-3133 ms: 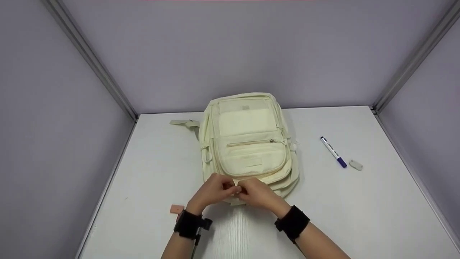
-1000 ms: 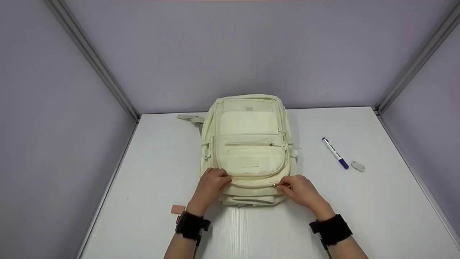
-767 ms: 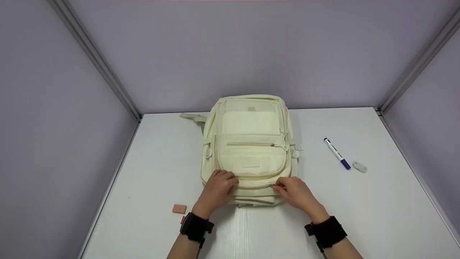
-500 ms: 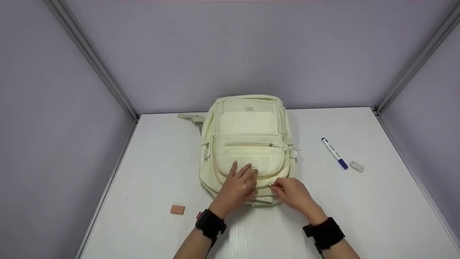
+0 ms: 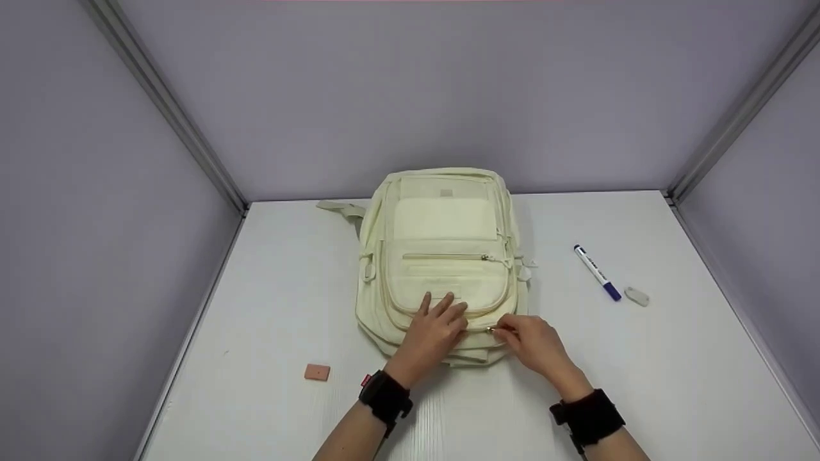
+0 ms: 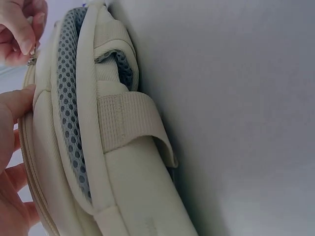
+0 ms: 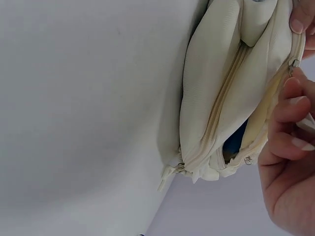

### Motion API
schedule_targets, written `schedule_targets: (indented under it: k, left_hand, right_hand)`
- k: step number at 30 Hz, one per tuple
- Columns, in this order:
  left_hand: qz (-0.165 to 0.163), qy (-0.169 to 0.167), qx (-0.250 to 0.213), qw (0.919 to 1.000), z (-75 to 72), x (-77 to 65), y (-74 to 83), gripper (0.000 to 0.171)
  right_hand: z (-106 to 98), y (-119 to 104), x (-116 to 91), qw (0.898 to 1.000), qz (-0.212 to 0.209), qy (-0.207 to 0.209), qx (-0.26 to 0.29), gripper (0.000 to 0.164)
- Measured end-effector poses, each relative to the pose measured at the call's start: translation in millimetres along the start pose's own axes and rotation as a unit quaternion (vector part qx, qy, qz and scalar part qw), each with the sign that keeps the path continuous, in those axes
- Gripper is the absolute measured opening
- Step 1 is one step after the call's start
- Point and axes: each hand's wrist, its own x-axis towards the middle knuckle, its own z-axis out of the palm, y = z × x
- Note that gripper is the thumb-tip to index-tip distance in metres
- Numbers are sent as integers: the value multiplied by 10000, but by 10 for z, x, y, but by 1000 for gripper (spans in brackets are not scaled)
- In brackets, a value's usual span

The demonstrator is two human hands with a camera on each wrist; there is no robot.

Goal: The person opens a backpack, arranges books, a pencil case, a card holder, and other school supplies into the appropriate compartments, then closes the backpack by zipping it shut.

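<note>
A cream backpack [image 5: 442, 221] lies front side up, its bottom facing me. My right hand [image 5: 538, 346] pinches a metal zipper pull [image 5: 491, 330] at the backpack's lower edge. Spread fairly straight, the fingers of my left hand [image 5: 432, 333] rest on the lower front, just left of that pull. In the left wrist view, the left thumb [image 6: 22, 101] touches the bag beside the zipper track. The right wrist view shows the pocket gaping beyond the zipper pull [image 7: 294, 65], with something dark blue [image 7: 235, 140] inside, its kind unclear.
On the white table [image 5: 275, 288], a marker [image 5: 597, 273] with a purple cap and a small grey-white object [image 5: 637, 296] lie right of the backpack. A small pinkish-orange block [image 5: 317, 372] sits front left. A loose strap [image 5: 341, 208] sticks out left. Walls enclose the back and sides.
My hands, earlier together at the bag's bottom, have parted. The left hand has moved right along the lower edge and spread its fingers. The right hand, pinching the zipper pull, has shifted slightly right lately.
</note>
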Motion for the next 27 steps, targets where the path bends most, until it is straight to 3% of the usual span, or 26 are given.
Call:
schedule_targets:
  k: [5,12,21,27]
  left_hand:
    - [-27,-31,-53,10000,1,10,20,11]
    - [-118,-149,-263,9995,-26,21,27,8]
    - [-102,-116,-434,9989,-46,21,30,11]
    - [-198,-244,-509,9982,-65,15,3,12]
  right_hand:
    - [-60,86,-16,9997,189,22,-172,8]
    - [-138,273,18,9968,318,394,-622,5]
    - [-196,440,221,9912,388,827,-953,5]
    - [-202,465,411,9903,456,837,-1015,6]
